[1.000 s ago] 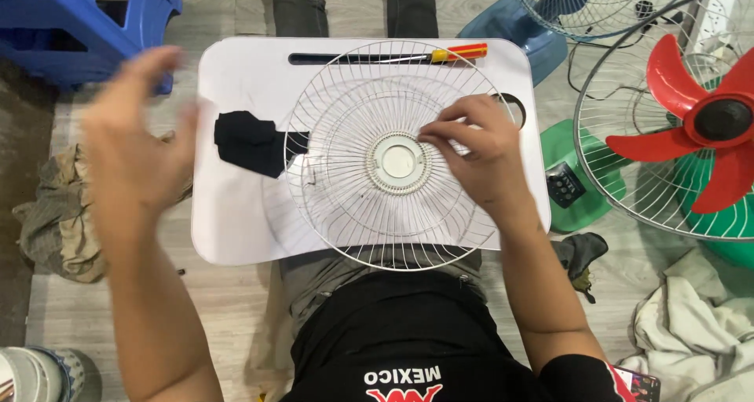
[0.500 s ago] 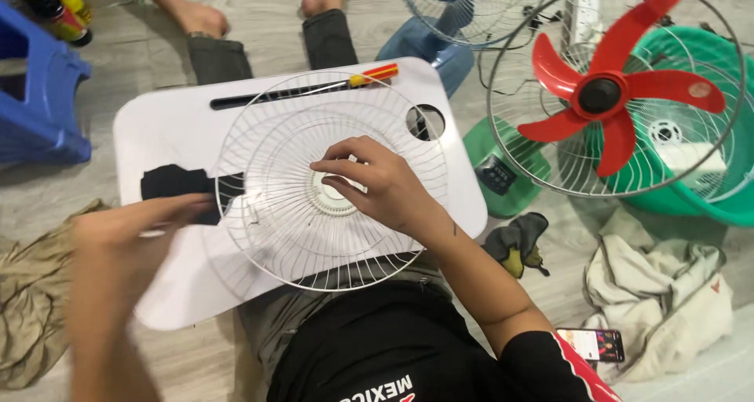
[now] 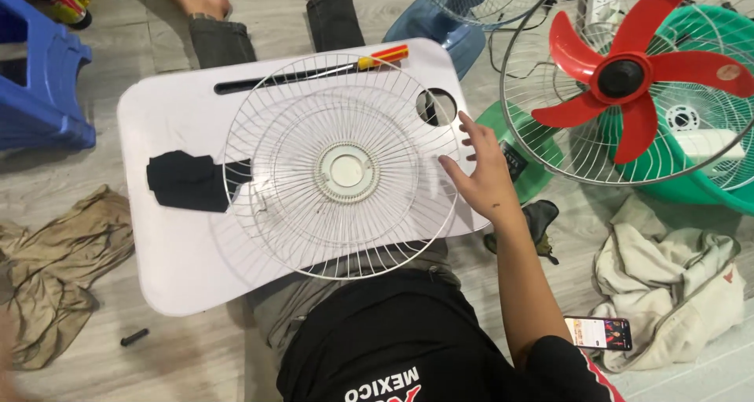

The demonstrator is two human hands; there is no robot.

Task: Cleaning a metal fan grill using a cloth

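Observation:
A white wire fan grille lies flat on a white lap tray across my legs. My right hand rests at the grille's right rim with its fingers spread, holding nothing. My left hand is out of view. A black cloth lies on the tray, partly under the grille's left edge. A screwdriver with a red and yellow handle sits in the slot along the tray's far edge. A round hole in the tray is just beyond my fingers.
A red-bladed fan on a green base stands to the right, with another fan behind it. A blue stool is far left. A brown rag, a beige cloth, a phone and a dark glove lie on the floor.
My right hand has slid from the grille's centre hub out to its right rim and opened. My left hand has dropped out of view. The view has shifted.

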